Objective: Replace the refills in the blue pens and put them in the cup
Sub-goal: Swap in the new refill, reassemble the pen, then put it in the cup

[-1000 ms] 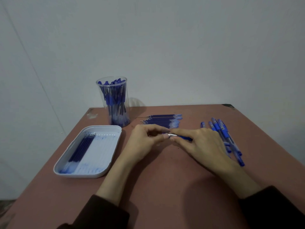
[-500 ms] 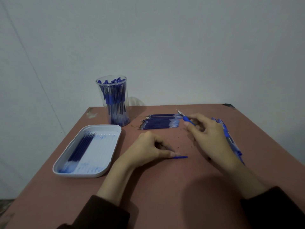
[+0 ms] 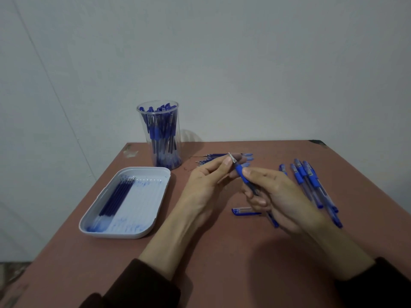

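My right hand (image 3: 280,196) grips the pen (image 3: 241,172) above the tabletop (image 3: 222,263) middle, left hand (image 3: 204,183) pinching its tip; loose pens (image 3: 311,181) lie toward the right edge.

A white, ink-stained tray (image 3: 111,234) sits at the left of a reddish-brown table (image 3: 233,252) against a pale wall (image 3: 222,63).

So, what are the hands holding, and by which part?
The right hand grips an uncapped blue pen at its rubber grip and barrel; the left hand appears to pinch its metal tip.
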Available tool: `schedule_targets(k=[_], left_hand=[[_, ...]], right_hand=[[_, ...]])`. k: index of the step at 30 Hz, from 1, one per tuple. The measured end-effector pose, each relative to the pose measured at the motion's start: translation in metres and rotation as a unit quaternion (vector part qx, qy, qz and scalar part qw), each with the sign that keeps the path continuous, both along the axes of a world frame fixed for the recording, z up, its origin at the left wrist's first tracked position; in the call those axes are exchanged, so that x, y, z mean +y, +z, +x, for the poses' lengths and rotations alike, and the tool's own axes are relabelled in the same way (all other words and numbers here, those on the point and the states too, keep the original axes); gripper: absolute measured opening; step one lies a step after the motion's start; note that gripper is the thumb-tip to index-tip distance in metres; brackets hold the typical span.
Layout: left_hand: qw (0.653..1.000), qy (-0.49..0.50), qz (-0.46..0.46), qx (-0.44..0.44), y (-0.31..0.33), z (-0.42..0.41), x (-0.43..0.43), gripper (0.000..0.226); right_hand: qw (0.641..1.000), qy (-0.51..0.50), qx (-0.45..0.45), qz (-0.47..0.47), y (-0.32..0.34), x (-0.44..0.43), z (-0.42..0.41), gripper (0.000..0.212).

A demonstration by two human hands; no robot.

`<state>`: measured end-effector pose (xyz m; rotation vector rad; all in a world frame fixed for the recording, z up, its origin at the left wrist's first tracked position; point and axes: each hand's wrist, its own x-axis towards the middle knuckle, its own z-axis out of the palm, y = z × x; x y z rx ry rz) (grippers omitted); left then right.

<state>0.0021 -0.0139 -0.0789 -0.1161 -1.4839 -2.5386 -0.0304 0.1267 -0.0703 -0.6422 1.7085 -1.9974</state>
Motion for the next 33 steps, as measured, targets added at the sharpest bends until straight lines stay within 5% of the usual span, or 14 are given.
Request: schedule_targets(k=[4,10,19,25,29,33], left_hand=[[0.998,0.057,-0.019,-0.008,-0.002,-0.003,-0.002,0.027],[0.999,0.016,0.038,-0.023,0.004,-0.001,0.000,0.036],[0.998,0.052,-0.027,-0.021,0.002,-0.001,-0.003,0.031],[0.982,0.171,-0.064,-0.044,-0.001,-0.005,-0.015,0.017],[0.956,0.110,-0.259,-0.081,-0.007,-0.002,-0.014,0.009],[0.840,0.081,-0.532,-0.066,-0.013,-0.001,-0.013,0.012]], right_hand=[[0.997,-0.025,0.076,0.011,-0.007,-0.002,-0.002,0.022],[0.990,-0.108,0.085,0.025,-0.011,-0.004,-0.007,0.012],[0.976,-0.119,0.159,0.084,-0.010,0.002,-0.010,0.010],[0.935,-0.192,0.260,0.146,-0.015,0.005,-0.017,0.009],[0.920,-0.237,0.277,0.142,-0.014,0.011,-0.023,0.009],[0.914,-0.247,0.284,0.150,-0.013,0.013,-0.023,0.013]])
